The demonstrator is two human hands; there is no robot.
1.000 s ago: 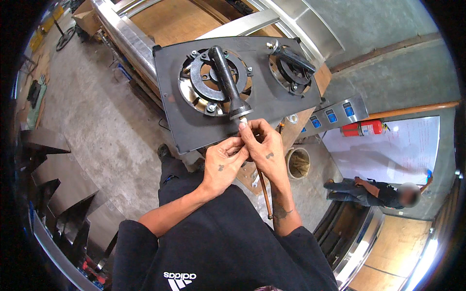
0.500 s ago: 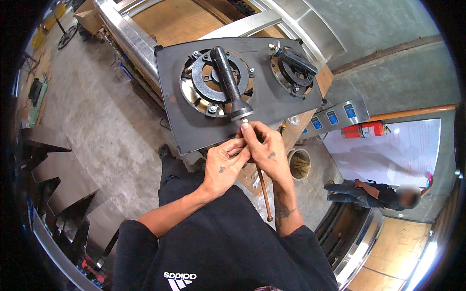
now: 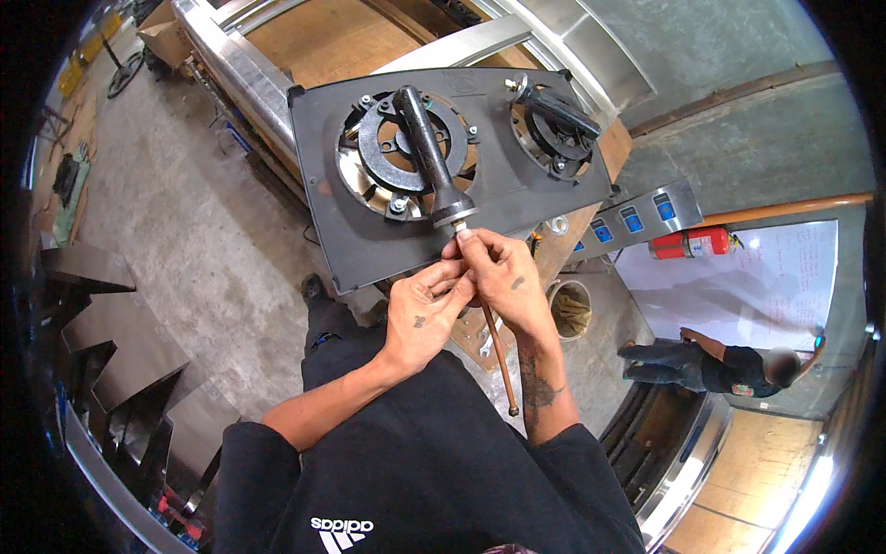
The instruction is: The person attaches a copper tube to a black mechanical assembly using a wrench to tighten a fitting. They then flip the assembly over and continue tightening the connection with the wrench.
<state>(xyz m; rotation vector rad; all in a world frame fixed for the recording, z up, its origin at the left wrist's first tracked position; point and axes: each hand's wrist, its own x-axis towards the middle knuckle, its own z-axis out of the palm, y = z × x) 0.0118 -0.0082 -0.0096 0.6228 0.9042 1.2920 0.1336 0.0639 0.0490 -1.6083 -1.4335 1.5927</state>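
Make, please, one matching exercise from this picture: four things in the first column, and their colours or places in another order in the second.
Things:
1. Thin rod
2. Fire extinguisher
3. Burner tube
4. Board on the wall

Colours or places:
A. Lying across the larger ring
B. White, with writing
C. Coppery, sticking out below the right hand
D. Red

Right pairs: 1-C, 2-D, 3-A, 4-B

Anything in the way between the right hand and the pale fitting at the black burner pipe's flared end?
Nothing visible: the right hand's thumb tip is right at the pale fitting, below the black burner pipe. The left hand sits lower, beside it. The fingers' undersides are hidden.
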